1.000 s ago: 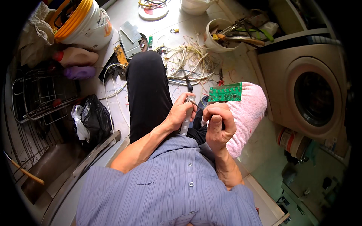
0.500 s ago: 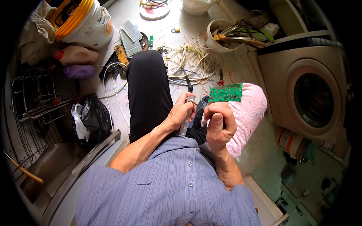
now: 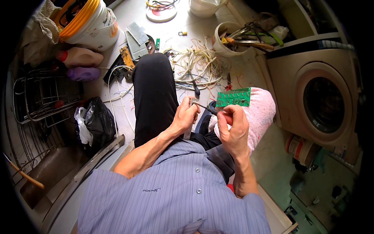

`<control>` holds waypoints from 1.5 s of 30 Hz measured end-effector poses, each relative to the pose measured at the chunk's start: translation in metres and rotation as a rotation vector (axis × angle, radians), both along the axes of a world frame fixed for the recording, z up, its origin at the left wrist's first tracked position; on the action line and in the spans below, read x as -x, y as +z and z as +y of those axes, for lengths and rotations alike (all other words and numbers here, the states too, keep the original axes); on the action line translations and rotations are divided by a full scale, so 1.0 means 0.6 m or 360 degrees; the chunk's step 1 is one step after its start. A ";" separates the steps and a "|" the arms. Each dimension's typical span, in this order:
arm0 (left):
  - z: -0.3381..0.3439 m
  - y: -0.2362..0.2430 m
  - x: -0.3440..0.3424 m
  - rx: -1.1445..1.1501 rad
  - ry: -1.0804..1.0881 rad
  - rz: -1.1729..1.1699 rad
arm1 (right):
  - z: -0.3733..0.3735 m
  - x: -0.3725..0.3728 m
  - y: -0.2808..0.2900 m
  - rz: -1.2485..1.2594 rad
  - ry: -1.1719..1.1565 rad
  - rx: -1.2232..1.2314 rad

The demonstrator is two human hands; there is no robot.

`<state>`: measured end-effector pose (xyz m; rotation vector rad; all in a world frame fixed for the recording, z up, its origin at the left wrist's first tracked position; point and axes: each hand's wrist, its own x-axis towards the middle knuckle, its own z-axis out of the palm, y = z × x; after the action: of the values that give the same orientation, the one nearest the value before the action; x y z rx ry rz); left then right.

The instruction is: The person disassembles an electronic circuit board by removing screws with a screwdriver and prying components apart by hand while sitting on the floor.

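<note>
My left hand is closed around a narrow grey strip held upright between my legs, its top end near the knuckles. My right hand grips a screwdriver, whose thin shaft points left to the top of the strip; much of the handle is hidden by the fingers. A green circuit board rests on a pink towel over my right leg, just beyond my right hand. A dark-handled tool lies on the floor above the strip.
Tangled wires, metal plates and a bucket of tools are ahead. On the left are buckets, detergent bottles, a wire rack and a black bag. A washing machine stands on the right.
My right hand has moved right and turned, showing more of the screwdriver’s shaft and handle. My left hand stays on the strip, shifted very slightly left.
</note>
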<state>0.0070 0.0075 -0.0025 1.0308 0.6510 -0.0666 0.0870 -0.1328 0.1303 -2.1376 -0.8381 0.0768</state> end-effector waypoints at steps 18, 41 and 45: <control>-0.001 0.014 0.000 -0.0320 -0.0072 0.0104 | -0.002 0.007 -0.006 0.0096 0.0023 0.0028; -0.004 -0.002 0.001 -0.0307 0.0008 0.0081 | 0.009 0.003 -0.007 0.0434 -0.0022 -0.0405; -0.004 0.006 0.001 -0.0362 -0.0049 0.0073 | -0.020 -0.016 -0.016 0.0466 0.0018 -0.0075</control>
<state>0.0063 0.0051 0.0012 1.2619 0.6952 -0.0435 0.0964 -0.1447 0.1207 -2.0149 -0.6727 0.3631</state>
